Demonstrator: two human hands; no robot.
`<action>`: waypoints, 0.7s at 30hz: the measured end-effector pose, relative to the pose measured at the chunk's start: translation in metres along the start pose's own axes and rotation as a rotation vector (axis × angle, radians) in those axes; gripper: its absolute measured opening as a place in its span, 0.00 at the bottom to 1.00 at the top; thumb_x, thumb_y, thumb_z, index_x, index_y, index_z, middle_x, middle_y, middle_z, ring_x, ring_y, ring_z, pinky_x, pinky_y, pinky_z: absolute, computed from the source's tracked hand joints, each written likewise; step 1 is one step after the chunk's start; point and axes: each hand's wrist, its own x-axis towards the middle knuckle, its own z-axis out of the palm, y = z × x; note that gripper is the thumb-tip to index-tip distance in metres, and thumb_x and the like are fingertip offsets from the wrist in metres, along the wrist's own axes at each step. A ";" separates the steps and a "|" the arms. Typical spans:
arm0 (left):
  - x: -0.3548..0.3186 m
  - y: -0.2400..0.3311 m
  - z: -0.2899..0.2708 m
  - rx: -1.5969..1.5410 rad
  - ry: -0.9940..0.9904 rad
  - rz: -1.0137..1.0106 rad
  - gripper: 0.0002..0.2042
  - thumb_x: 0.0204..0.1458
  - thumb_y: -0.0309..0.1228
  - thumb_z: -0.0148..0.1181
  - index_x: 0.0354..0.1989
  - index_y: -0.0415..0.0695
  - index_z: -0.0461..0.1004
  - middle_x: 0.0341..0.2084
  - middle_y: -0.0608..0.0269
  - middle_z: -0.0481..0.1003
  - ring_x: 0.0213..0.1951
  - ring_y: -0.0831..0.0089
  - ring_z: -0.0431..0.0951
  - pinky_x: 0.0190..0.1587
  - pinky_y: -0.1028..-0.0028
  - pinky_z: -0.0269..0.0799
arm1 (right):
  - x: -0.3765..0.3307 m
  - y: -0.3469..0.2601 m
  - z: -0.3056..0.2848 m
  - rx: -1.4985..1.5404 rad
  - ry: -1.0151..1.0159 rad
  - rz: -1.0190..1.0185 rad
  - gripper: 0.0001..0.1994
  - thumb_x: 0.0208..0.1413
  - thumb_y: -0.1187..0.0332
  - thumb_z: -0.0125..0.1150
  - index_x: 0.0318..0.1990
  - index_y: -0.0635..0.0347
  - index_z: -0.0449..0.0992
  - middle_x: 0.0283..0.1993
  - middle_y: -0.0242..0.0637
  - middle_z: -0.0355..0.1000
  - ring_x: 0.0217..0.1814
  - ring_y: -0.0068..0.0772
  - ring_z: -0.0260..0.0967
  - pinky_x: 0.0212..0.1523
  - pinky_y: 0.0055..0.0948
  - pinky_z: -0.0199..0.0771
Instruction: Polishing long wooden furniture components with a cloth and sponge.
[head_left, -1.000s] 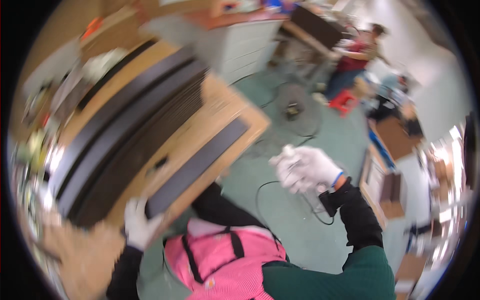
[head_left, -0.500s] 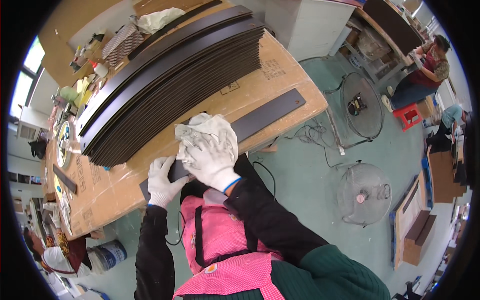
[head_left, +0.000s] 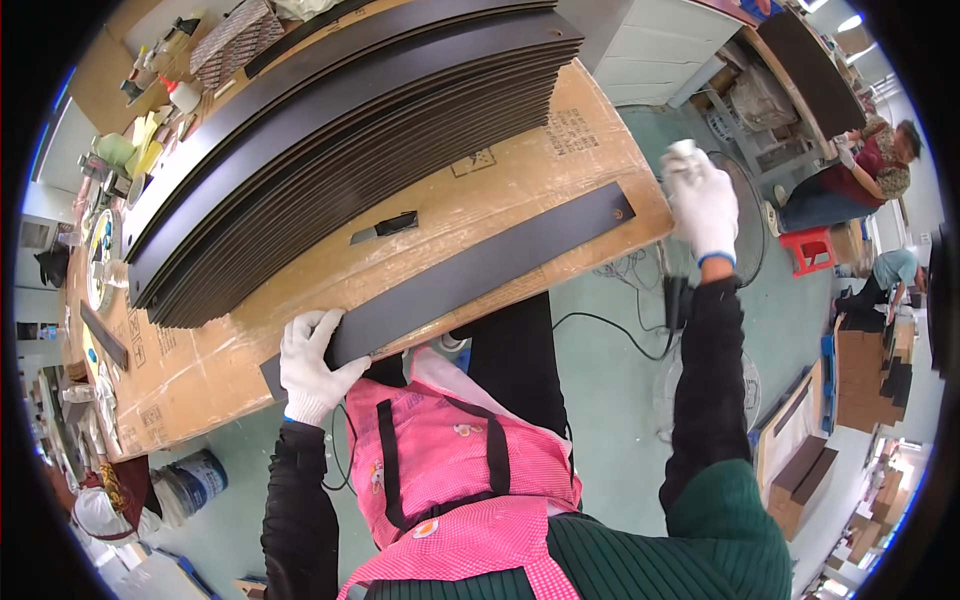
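Note:
A long dark grey board (head_left: 470,262) with a small hole near its right end lies along the table's front edge. My left hand (head_left: 318,368), in a white glove, grips the board near its left end, thumb on the near side and fingers over the far side. My right hand (head_left: 702,205), also gloved in white, is raised past the table's right corner, apart from the board. Its fingers look curled, with a pale lump at their tips. Motion blur hides whether that is cloth or glove.
A tall stack of dark boards (head_left: 350,130) fills the table behind. A dark offcut (head_left: 385,227) lies between stack and board. Beyond the table (head_left: 590,110) are floor fans (head_left: 745,200), a black cord (head_left: 620,325) and a person on a red stool (head_left: 806,250).
My right hand has left the board and swung far right past the table corner. The bunched white cloth no longer lies on the board. My left hand keeps its hold.

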 end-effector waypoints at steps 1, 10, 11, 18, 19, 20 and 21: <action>0.000 0.000 0.000 0.007 -0.002 0.009 0.36 0.33 0.39 0.80 0.58 0.47 0.81 0.49 0.57 0.76 0.56 0.52 0.74 0.61 0.56 0.73 | -0.014 -0.034 -0.011 -0.499 0.147 -0.476 0.13 0.65 0.67 0.55 0.55 0.52 0.75 0.48 0.44 0.76 0.58 0.43 0.74 0.64 0.46 0.73; 0.002 0.003 -0.001 0.003 -0.012 0.034 0.36 0.33 0.38 0.80 0.58 0.45 0.80 0.49 0.55 0.76 0.55 0.51 0.75 0.60 0.55 0.72 | -0.049 -0.172 0.033 -0.065 -0.363 -0.203 0.11 0.60 0.63 0.59 0.46 0.55 0.81 0.52 0.51 0.80 0.51 0.54 0.81 0.54 0.52 0.82; 0.002 0.000 0.001 0.006 -0.014 0.035 0.37 0.33 0.38 0.80 0.58 0.45 0.80 0.49 0.55 0.76 0.55 0.50 0.75 0.60 0.55 0.72 | -0.026 -0.131 0.044 -0.152 -0.358 -0.133 0.12 0.60 0.64 0.58 0.47 0.56 0.81 0.50 0.52 0.81 0.50 0.55 0.81 0.54 0.50 0.83; -0.003 -0.017 0.007 -0.051 -0.069 -0.001 0.37 0.42 0.36 0.80 0.63 0.38 0.76 0.60 0.42 0.71 0.63 0.45 0.71 0.69 0.55 0.66 | -0.033 0.025 0.015 -0.132 0.294 -0.234 0.12 0.55 0.55 0.64 0.32 0.53 0.85 0.30 0.45 0.82 0.32 0.52 0.80 0.35 0.52 0.79; -0.001 -0.014 0.007 -0.003 -0.078 -0.033 0.38 0.43 0.37 0.80 0.65 0.37 0.74 0.61 0.40 0.71 0.65 0.43 0.70 0.71 0.53 0.64 | -0.057 0.012 0.000 -0.236 0.120 0.056 0.08 0.49 0.60 0.66 0.28 0.52 0.83 0.27 0.44 0.79 0.30 0.52 0.79 0.29 0.53 0.77; 0.008 -0.015 0.002 0.031 -0.124 -0.009 0.41 0.43 0.40 0.81 0.68 0.41 0.73 0.63 0.37 0.69 0.65 0.43 0.70 0.70 0.51 0.64 | -0.089 -0.005 -0.016 -0.179 0.153 0.016 0.07 0.49 0.60 0.66 0.27 0.51 0.82 0.26 0.46 0.79 0.28 0.53 0.79 0.28 0.53 0.78; 0.016 -0.012 -0.002 -0.001 -0.103 0.135 0.37 0.48 0.40 0.77 0.66 0.35 0.72 0.63 0.37 0.70 0.67 0.43 0.67 0.73 0.50 0.59 | -0.118 -0.028 -0.029 0.109 0.146 0.257 0.07 0.49 0.60 0.65 0.27 0.50 0.82 0.25 0.46 0.78 0.28 0.53 0.79 0.29 0.51 0.80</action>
